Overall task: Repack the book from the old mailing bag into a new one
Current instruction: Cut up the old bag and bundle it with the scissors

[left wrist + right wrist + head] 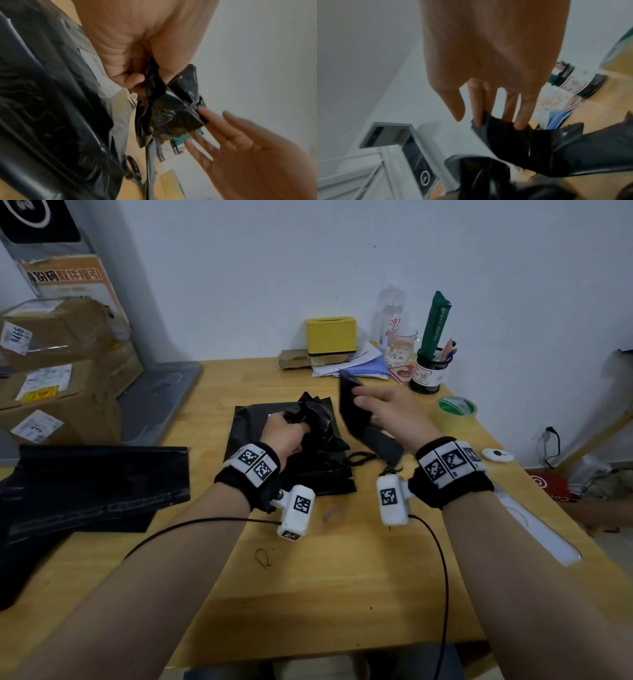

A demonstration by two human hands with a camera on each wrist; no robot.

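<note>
My left hand (286, 428) grips a crumpled bunch of the old black mailing bag (317, 419), seen up close in the left wrist view as left hand (137, 75) and bag (171, 105). A torn black part of that bag (352, 405) rises beside my right hand (380, 409). The right hand's (489, 108) fingers are straight and spread, their tips against the bag's upper edge (508, 138), thumb apart from it. A flat black bag (253, 436) lies on the table under both. No book shows.
A stack of new black bags (96, 484) lies at the left, with cardboard boxes (58, 392) behind. Scissors (359, 457) lie by the bag. A tape roll (457, 409), pen pot (428, 373) and yellow box (330, 335) stand at the back right.
</note>
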